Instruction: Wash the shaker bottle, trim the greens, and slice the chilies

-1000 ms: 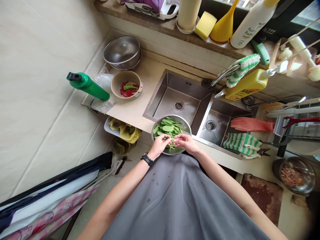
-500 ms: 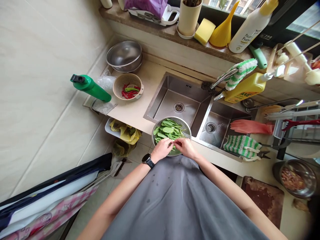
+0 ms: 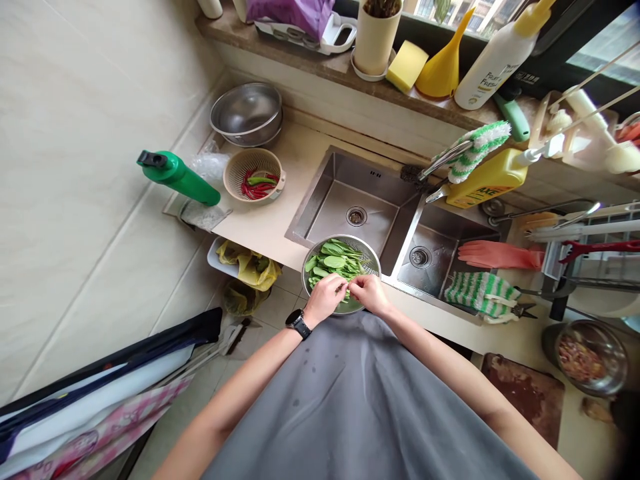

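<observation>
A round metal colander (image 3: 374, 265) sits at the counter's front edge by the sink, close against my grey apron. Green leafy vegetables (image 3: 334, 259) fill much of it. My left hand (image 3: 324, 297), with a black watch on its wrist, is over the colander's near side, fingers closed in a pinch. My right hand (image 3: 369, 293) meets it fingertip to fingertip, also pinching. Whatever lies between the fingers is too small and too covered to make out; the leaves are just beyond them.
Behind the colander is a double steel sink (image 3: 345, 193). To the left stand a basket of red and green chilies (image 3: 257, 187), metal bowls (image 3: 245, 113) and a green bottle (image 3: 180, 179). Rubber gloves (image 3: 500, 255) and a cutting board (image 3: 525, 393) lie right. A yellow-lined bin (image 3: 257, 270) hangs below.
My two hands stay close together over the colander, with only a slight shift of the fingers. The whole view has moved a little.
</observation>
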`<action>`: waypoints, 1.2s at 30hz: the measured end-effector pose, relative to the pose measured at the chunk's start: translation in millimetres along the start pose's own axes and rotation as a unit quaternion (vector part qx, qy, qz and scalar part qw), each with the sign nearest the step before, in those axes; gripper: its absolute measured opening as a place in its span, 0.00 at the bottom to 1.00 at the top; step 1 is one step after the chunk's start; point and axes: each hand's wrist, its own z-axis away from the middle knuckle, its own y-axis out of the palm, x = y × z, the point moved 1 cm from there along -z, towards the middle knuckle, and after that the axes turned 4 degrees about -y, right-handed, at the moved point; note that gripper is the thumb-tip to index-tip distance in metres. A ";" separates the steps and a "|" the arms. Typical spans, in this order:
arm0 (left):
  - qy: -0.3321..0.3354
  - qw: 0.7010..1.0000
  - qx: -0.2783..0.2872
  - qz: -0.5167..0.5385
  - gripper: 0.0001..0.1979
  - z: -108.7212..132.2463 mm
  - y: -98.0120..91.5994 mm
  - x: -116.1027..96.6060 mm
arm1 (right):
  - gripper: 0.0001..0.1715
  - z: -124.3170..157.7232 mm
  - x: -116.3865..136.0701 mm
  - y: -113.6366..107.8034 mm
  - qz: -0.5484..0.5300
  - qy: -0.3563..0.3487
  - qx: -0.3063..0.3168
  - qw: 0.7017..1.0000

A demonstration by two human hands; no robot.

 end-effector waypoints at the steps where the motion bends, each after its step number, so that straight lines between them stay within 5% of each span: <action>1: 0.005 1.000 -0.003 -0.003 0.10 -1.0 0.2 -0.4 | 0.14 -0.1 -3.2 2.9 -0.046 0.029 -0.006 0.999; 9: 0.055 0.997 0.023 -0.040 0.15 -3.3 3.5 -2.5 | 0.16 3.6 -16.6 8.5 -0.315 0.178 -0.005 0.932; 19: 0.149 0.985 0.078 -0.037 0.15 -1.0 -2.8 -13.7 | 0.19 16.9 -14.9 -18.1 -0.487 0.238 0.217 0.812; 24: 0.120 0.990 0.037 -0.058 0.16 -9.1 11.1 -0.8 | 0.19 23.1 -13.7 -36.0 -0.546 0.140 0.083 0.822; 29: 0.053 0.983 0.019 -0.173 0.10 -17.3 22.8 20.8 | 0.15 18.5 -20.5 -42.5 -0.447 0.152 -0.025 0.881; 33: 0.017 0.979 0.034 -0.198 0.15 -18.1 24.1 24.6 | 0.20 17.6 -28.4 -33.0 -0.402 0.163 -0.050 0.900; 36: 0.033 0.992 0.026 -0.122 0.14 -10.9 19.3 17.0 | 0.22 20.6 -28.9 -19.3 -0.386 0.159 -0.042 0.908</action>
